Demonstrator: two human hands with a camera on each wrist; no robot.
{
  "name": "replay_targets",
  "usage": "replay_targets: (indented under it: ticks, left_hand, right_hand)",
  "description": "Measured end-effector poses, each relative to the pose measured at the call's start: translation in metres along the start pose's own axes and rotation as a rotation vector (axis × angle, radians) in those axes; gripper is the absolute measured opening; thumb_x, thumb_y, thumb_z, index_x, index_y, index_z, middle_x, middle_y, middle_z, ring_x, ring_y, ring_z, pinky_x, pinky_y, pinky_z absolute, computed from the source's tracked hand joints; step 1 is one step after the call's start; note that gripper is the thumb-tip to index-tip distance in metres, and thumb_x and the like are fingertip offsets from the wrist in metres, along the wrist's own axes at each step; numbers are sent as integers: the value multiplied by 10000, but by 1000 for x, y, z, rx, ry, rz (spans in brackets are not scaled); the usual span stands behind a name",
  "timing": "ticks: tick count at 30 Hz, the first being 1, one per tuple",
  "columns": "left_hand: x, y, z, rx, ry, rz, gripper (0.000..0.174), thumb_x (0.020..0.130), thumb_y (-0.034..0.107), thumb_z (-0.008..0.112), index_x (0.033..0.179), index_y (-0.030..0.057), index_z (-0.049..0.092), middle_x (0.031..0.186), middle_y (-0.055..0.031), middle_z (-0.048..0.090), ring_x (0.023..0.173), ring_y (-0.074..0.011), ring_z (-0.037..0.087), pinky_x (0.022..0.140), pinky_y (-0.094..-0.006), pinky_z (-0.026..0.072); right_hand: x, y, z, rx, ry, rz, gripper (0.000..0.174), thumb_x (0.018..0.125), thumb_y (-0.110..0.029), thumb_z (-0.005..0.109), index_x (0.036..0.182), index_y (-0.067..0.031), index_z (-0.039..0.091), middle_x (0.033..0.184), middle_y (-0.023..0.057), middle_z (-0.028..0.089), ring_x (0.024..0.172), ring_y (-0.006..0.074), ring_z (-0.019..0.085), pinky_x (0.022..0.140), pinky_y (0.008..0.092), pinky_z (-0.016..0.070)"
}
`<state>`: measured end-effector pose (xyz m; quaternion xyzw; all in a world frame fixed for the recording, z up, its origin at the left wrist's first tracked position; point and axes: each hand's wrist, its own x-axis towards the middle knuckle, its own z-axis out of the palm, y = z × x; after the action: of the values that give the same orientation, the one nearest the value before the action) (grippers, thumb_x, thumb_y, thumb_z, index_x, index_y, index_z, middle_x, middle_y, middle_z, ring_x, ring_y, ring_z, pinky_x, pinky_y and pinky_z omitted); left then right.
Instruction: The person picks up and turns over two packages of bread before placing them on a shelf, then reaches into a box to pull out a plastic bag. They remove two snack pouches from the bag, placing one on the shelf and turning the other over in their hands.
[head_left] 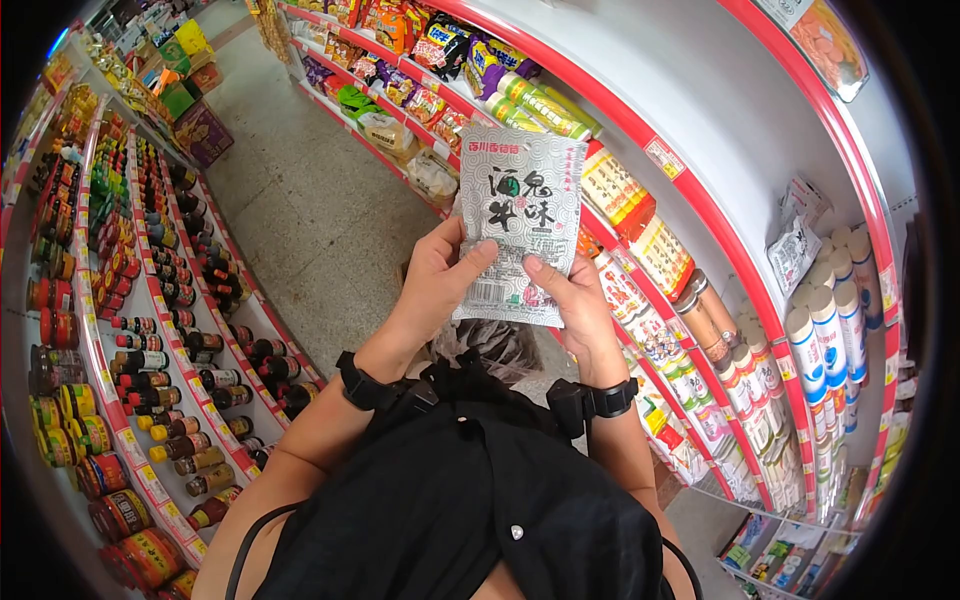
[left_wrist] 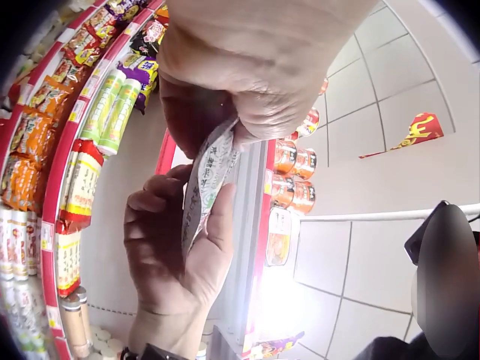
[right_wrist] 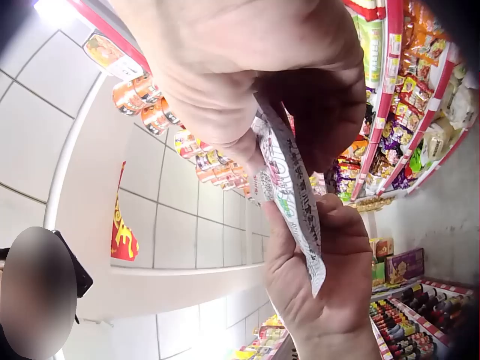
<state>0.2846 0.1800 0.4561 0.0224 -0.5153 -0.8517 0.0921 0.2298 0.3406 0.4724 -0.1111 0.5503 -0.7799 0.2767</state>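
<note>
A flat silver-white packet (head_left: 520, 220) with large black characters, red lettering and a barcode is held upright in front of the chest. My left hand (head_left: 437, 285) grips its lower left side, thumb on the printed face and fingers behind. On the lower right side my right hand (head_left: 582, 300) holds it the same way. Both wrist views show the packet nearly edge-on, as in the left wrist view, where the packet (left_wrist: 206, 184) runs between the two hands. The fingers behind the packet are mostly hidden in the head view.
Shelves with red edges (head_left: 665, 160) hold snack bags and noodle packs on the right. Similar silver packets (head_left: 797, 245) lie beside white cylindrical rolls (head_left: 850, 300). Jars and bottles (head_left: 150, 360) line the left shelves. Grey floor (head_left: 310, 170) runs between.
</note>
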Motion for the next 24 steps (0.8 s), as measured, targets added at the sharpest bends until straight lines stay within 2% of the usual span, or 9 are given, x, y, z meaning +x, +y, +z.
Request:
replay_targets:
  ticks: [1,5,7,10,17,20,22,23,24]
  left_hand:
    - [0,-1,-1,0,-9,10,315,881,135,595,1148,-17,522,1055,-77,623,924,-106,594,804,-249,476]
    - [-2,-2,-2,-12,-31,16,326,885,140,591,1161,-17,515,1064,-76,620,925,-105,594,815,-249,472]
    - [-2,-2,-2,-31,-26,6,300,884,125,594,1136,-24,527,1021,-53,614,874,-81,569,779,-229,463]
    - [-2,4,1,-78,-4,8,298,887,114,586,1145,-20,522,1036,-55,612,891,-82,566,789,-236,463]
    - [0,7,2,-92,17,30,285,892,95,571,1153,-7,521,1037,-55,616,891,-78,568,806,-238,457]
    - [3,0,-6,-15,-13,6,363,884,110,582,1211,-3,472,1119,-76,577,964,-103,549,828,-244,450]
    - [5,-8,-10,350,141,155,490,867,140,609,1284,8,389,1221,-109,496,1063,-147,502,856,-265,443]
    - [6,-10,-11,349,138,156,490,867,140,609,1284,8,389,1221,-109,496,1063,-147,502,856,-265,443]
    - [6,-8,-10,308,35,186,539,858,151,620,1306,15,353,1249,-120,461,1098,-169,478,872,-275,436]
  right_hand:
    - [-1,-1,1,11,-3,9,239,859,-90,616,1079,1,610,1016,69,652,876,107,601,781,250,474]
    - [0,-1,1,8,12,11,246,858,-86,615,1087,3,604,1018,70,651,881,112,601,792,255,474]
    - [0,0,3,27,14,-39,240,861,-84,611,1084,3,604,1021,73,651,882,112,600,796,259,473]
    - [0,-1,4,-6,15,-80,241,854,-75,615,1082,4,605,1026,73,651,882,110,599,803,261,470]
    - [0,4,1,5,-27,-26,234,842,-47,618,1071,2,608,1003,65,657,876,103,597,800,260,469]
    - [3,2,2,-64,49,-104,215,843,-41,612,1054,5,610,987,62,661,873,99,596,785,250,465]
    - [7,-4,4,-157,236,-270,221,847,-35,599,1064,4,594,962,36,651,795,87,583,753,241,462]
    - [8,-5,4,-158,238,-272,221,847,-35,599,1064,4,594,962,36,651,795,87,583,753,241,462]
    - [9,-6,4,-255,236,-306,239,839,-37,604,1074,-3,585,970,36,634,791,94,569,739,238,462]
